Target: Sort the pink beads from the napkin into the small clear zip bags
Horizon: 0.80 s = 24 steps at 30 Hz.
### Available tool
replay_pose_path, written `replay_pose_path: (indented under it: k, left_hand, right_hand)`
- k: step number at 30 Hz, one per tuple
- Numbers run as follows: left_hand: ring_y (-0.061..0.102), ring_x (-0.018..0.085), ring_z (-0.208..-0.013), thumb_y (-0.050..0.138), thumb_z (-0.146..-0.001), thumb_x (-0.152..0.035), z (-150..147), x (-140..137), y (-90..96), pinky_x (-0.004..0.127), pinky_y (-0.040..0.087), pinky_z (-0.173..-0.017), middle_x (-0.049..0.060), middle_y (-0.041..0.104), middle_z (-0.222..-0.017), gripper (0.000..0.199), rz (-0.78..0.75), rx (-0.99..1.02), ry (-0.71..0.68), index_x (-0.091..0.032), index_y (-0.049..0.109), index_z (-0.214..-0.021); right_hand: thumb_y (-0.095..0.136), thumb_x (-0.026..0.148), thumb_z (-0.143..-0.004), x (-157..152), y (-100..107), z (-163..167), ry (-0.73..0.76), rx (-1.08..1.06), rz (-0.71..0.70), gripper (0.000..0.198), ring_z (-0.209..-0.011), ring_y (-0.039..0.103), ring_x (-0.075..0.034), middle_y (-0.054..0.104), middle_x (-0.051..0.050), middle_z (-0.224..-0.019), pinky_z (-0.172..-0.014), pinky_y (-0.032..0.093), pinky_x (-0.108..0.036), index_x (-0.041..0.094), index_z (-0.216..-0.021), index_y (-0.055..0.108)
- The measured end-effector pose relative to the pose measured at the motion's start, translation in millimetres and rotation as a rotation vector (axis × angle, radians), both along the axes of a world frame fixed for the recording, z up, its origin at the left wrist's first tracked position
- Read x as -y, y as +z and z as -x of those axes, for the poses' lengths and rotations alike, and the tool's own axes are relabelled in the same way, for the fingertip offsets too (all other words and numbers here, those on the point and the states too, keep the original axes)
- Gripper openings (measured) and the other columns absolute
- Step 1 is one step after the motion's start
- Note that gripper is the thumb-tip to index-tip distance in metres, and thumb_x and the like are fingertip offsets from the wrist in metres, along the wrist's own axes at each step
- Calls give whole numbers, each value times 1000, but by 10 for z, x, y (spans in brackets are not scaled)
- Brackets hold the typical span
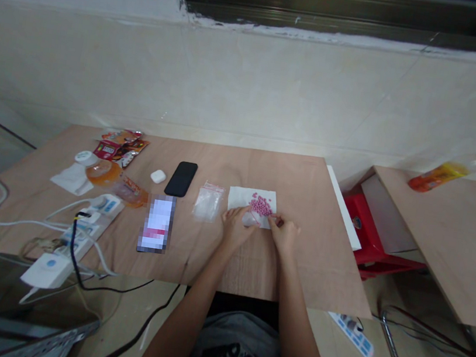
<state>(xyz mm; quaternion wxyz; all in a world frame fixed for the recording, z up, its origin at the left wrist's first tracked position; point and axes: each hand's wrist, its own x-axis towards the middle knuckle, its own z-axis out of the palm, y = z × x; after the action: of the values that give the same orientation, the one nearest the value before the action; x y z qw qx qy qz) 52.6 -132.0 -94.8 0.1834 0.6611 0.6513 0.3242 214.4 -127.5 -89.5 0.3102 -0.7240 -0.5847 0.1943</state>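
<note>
A small heap of pink beads point(261, 204) lies on a white sheet of paper point(240, 193) in front of me. My left hand point(235, 225) rests at the paper's near left edge, its fingers closed on a small clear zip bag point(250, 220) beside the beads. At the near right corner of the paper is my right hand point(284, 234), with thumb and fingertips pinched together close to the beads. Whatever may be between those fingertips is too small to make out. Left of the paper lies a stack of clear zip bags point(208, 203).
To the left are a black phone point(181, 179), a lit phone point(156, 224), a white case point(158, 177), an orange drink bottle point(118, 179), snack packets point(120, 147) and a power strip point(96, 223) with cables. Another bottle point(446, 172) lies on the right-hand table point(456, 233).
</note>
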Motion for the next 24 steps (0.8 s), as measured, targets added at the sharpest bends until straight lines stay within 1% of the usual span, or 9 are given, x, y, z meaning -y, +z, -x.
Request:
replay_pose_path:
  k: [3,6,9,12,14,17,21,24]
  left_hand:
    - [60,25,-109,74,-69,-31,0,-3,5,44,36,-101,6,69,-118,53,-4,1,-4,-25,62,-121]
    - [60,25,-109,71,-70,-29,-1,-7,-11,44,36,-101,6,69,-117,51,-14,2,-1,-25,63,-121]
    - [60,25,-108,69,-71,-26,-1,-11,-35,43,37,-101,6,69,-116,50,-8,-1,5,-25,63,-121]
    - [60,25,-109,68,-71,-25,2,-10,-40,42,37,-101,6,69,-116,50,-4,-6,5,-25,63,-121]
    - [60,25,-110,69,-72,-27,5,-6,-27,43,37,-101,6,69,-117,50,-5,-3,3,-26,63,-121]
    - [60,25,-109,72,-71,-30,8,2,1,44,37,-101,6,69,-117,51,-4,5,0,-25,63,-121]
    - [60,26,-109,74,-71,-31,9,4,6,44,37,-101,6,69,-116,52,-1,9,-3,-25,62,-121]
    - [60,26,-110,75,-70,-31,9,1,-8,44,37,-102,6,69,-117,53,-4,9,-2,-25,62,-121]
  right_hand:
    - [51,47,-84,-13,6,61,83,-123,17,35,-65,59,-17,67,-2,-69,-69,38,-29,20,-90,73]
    - [52,45,-84,-9,26,144,176,-202,30,33,-63,59,-17,67,-2,-70,-67,40,-29,20,-90,73]
    - [52,43,-85,4,42,211,240,-227,21,31,-64,59,-17,69,-2,-72,-66,42,-28,21,-90,73]
    - [51,42,-87,13,35,224,262,-225,-2,31,-63,60,-17,69,-1,-71,-64,43,-27,22,-91,73]
    - [51,42,-87,13,18,196,237,-222,-11,31,-63,60,-17,69,-1,-71,-64,43,-27,22,-91,74]
    - [52,42,-85,8,-9,111,151,-192,-10,32,-63,60,-17,68,-2,-70,-66,42,-28,19,-93,73]
    - [52,39,-85,10,-16,-18,23,-31,15,30,-68,61,-18,66,0,-69,-73,38,-31,21,-98,73]
    - [54,37,-85,17,-1,-74,-24,66,40,28,-73,61,-19,68,-1,-72,-78,34,-33,21,-98,73]
